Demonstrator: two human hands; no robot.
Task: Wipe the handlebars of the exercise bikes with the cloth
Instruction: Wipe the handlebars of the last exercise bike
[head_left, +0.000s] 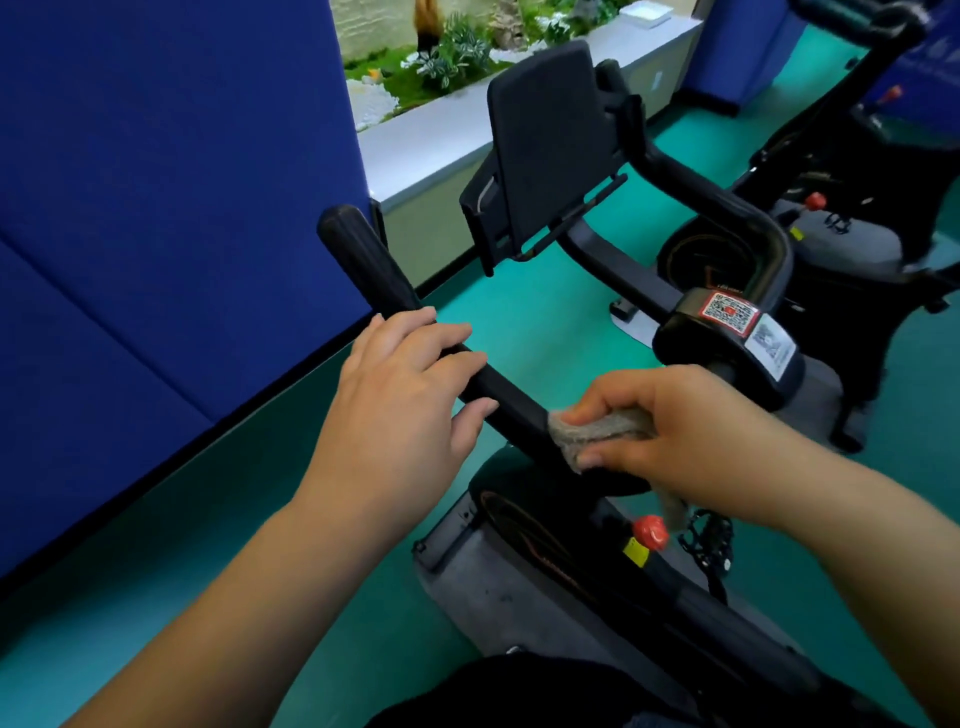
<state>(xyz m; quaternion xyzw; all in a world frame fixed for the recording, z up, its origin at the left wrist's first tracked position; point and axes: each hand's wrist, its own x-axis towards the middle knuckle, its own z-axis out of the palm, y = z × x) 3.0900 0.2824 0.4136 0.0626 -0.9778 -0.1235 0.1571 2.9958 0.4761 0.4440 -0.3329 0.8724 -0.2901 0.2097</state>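
While the grey cloth (602, 431) sits wrapped around the black left handlebar (395, 296) of the nearest exercise bike, the right hand (670, 431) pinches it closed there, and the left hand (405, 384) curls loosely over the bar farther up, steadying it. Firm, full-wrap strokes toward the rounded tip should serve best; a second bike (841, 171) stands beyond on the green floor (545, 332).

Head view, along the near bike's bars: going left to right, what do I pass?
Blue wall panel → bare grip end → left hand → cloth → right hand → sticker hub → second bike.
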